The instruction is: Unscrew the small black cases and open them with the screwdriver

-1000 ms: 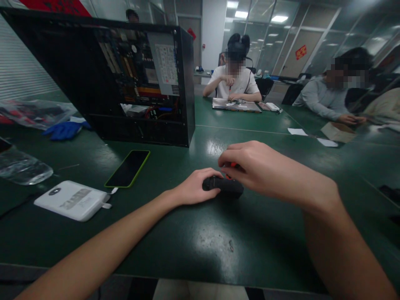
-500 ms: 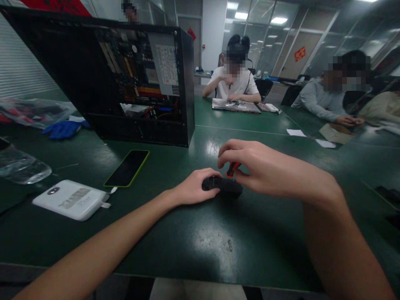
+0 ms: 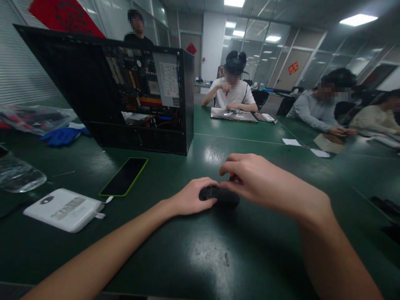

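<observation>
A black computer mouse [image 3: 227,197] lies on the green table. My left hand [image 3: 195,195] is closed around its left end, thumb on the near side and fingers on the far side. Above the mouse, my right hand [image 3: 250,177] is bent down at the wrist with its fingers curled. Inside those fingers is a small red-and-black tool [image 3: 232,177], mostly hidden, so its tip does not show. The right thumb and fingertips come close to the mouse's upper side; whether they touch it I cannot tell.
An open black computer case [image 3: 186,100] stands beyond my left hand. Nearer are a green-edged phone [image 3: 124,177], a white power bank [image 3: 64,210], a clear bottle [image 3: 20,171] and blue gloves [image 3: 61,136]. Across the table a person [image 3: 233,89] works over a flat panel [image 3: 234,114].
The view has tilted up a little, so everything sits lower. My right thumb has moved in toward the mouse's left end, and less of the red-and-black tool shows. The left hand keeps its hold.
</observation>
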Motion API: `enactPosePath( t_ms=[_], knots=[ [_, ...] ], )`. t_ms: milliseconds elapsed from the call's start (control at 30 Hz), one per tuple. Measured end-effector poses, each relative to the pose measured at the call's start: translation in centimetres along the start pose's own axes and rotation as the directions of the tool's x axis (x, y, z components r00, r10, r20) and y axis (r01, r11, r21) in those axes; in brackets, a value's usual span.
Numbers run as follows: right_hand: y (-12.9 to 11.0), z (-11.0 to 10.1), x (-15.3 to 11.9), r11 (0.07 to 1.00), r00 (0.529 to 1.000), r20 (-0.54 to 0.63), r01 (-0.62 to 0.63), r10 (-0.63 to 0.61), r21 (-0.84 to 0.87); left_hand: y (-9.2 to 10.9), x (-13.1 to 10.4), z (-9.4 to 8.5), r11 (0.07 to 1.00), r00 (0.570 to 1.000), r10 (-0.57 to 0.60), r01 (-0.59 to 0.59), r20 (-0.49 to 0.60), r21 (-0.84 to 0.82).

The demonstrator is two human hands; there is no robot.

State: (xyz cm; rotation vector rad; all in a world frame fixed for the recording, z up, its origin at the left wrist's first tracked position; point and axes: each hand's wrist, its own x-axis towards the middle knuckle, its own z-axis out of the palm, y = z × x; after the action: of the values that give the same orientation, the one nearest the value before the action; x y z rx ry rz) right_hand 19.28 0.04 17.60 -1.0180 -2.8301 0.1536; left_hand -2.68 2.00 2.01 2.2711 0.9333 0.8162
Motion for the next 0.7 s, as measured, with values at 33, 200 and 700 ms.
enactPosePath(
  t_ms=[33, 200, 700],
  knots=[
    [0.1, 0.1, 0.0, 0.999, 1.000, 0.000, -0.025, 0.025, -0.021, 0.1, 0.0, -0.1, 1.000, 1.000, -0.006, 0.006, 0.006, 0.000],
    [0.6, 0.1, -0.9, 0.996, 0.992, 0.084, -0.092, 0.092, 0.005, 0.4, 0.0, -0.5, 0.997, 0.995, -0.078, 0.079, 0.066, -0.019],
    [-1.7, 0.4, -0.2, 0.993, 0.994, -0.006, 0.112, -0.112, -0.023, -0.6, -0.1, 0.2, 0.995, 0.999, 0.001, 0.003, 0.043, -0.103]
  ],
)
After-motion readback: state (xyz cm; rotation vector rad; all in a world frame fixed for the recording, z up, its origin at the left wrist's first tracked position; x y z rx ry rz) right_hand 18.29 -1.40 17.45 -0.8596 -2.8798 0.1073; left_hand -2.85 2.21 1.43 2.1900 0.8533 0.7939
